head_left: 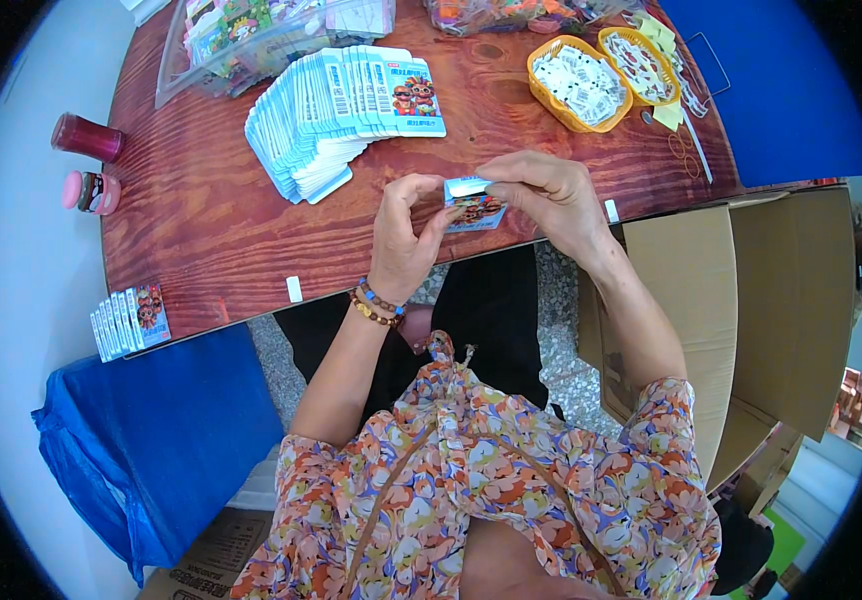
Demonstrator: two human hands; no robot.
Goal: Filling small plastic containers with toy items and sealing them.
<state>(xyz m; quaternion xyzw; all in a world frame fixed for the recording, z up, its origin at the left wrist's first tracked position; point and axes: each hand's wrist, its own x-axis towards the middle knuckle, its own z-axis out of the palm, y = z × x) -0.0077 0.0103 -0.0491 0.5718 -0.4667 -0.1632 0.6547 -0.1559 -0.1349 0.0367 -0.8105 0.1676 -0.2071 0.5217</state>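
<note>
Small blue card packet point(473, 204): above the wooden table's point(211, 230) near edge, pinched between left hand point(403, 243) and right hand point(548, 195). Advised: firm corner pinches, top flap squared. Fanned card stack point(336, 110) farther back on table.

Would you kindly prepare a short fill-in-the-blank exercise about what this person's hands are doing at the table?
1. Both hands, left hand and right hand, hold one small blue ____.
2. The fanned stack of packets lies on a ____ table.
3. The two oval baskets are ____ in colour.
Missing words: packet; wooden; yellow
</note>
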